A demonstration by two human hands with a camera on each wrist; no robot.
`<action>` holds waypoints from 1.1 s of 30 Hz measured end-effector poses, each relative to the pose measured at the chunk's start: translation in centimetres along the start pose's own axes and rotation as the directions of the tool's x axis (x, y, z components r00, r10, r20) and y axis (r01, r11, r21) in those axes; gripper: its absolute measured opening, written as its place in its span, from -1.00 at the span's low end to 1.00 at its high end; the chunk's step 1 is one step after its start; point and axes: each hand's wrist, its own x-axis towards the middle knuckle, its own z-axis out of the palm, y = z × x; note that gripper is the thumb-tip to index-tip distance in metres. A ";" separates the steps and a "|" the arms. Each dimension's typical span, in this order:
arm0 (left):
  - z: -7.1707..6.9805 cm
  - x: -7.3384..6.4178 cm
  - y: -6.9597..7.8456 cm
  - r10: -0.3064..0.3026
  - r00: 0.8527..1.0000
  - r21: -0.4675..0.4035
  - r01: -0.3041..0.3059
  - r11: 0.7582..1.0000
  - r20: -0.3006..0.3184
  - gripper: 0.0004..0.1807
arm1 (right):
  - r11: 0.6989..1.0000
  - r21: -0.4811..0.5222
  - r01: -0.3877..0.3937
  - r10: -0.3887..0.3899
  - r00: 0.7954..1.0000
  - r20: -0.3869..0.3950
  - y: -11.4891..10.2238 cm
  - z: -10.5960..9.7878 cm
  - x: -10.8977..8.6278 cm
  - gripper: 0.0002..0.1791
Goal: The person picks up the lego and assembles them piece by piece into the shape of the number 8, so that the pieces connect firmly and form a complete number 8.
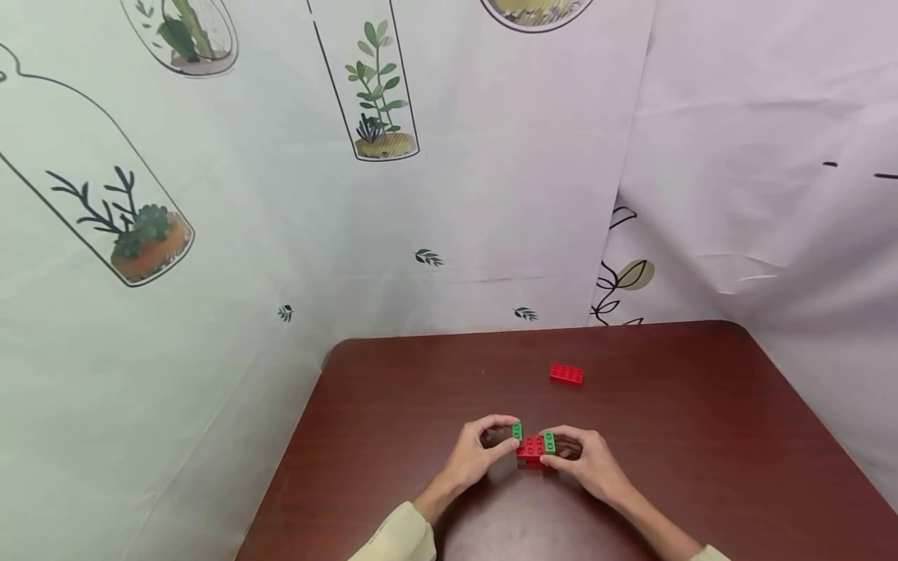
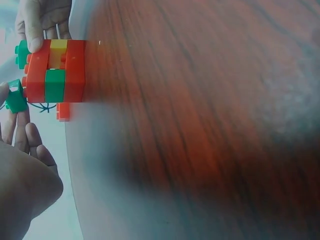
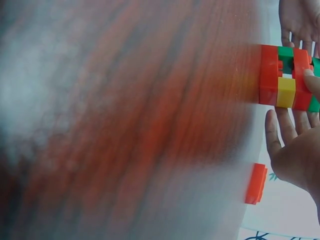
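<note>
A toy-brick stack [image 1: 531, 448] stands on the table, with red bricks at bottom and top. Between them sit a green brick [image 2: 55, 86] and a yellow brick [image 3: 286, 92], a gap separating the two. My left hand [image 1: 471, 454] pinches a small green brick [image 2: 16, 97] at the stack's left end; it is slightly tilted over the top studs. Whether it touches them I cannot tell. Another green brick [image 1: 549, 442] sits on top at the right end. There my right hand [image 1: 592, 465] grips the stack, thumb on the upper red brick's near side, fingers behind.
A loose red brick [image 1: 567, 375] lies on the dark wooden table [image 1: 421, 382], beyond the stack and a little to the right. Printed cloth [image 1: 477, 202] hangs behind the table and along both sides.
</note>
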 end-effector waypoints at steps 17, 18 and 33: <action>0.4 -0.8 0.0 -0.008 1.000 0.006 0.008 1.000 -0.002 -0.64 | 0.999 -0.021 0.040 -0.040 0.999 -0.013 0.2 0.1 0.0 -0.62; 0.4 -0.8 0.0 -0.007 1.000 0.008 0.007 1.000 -0.005 -0.65 | 0.999 -0.018 0.039 -0.039 0.999 -0.012 0.2 0.1 0.0 -0.62; 0.6 -1.1 -0.1 0.038 0.999 0.005 -0.038 0.999 -0.021 -0.66 | 0.998 -0.037 0.044 -0.044 0.999 -0.013 0.1 0.1 0.0 -0.63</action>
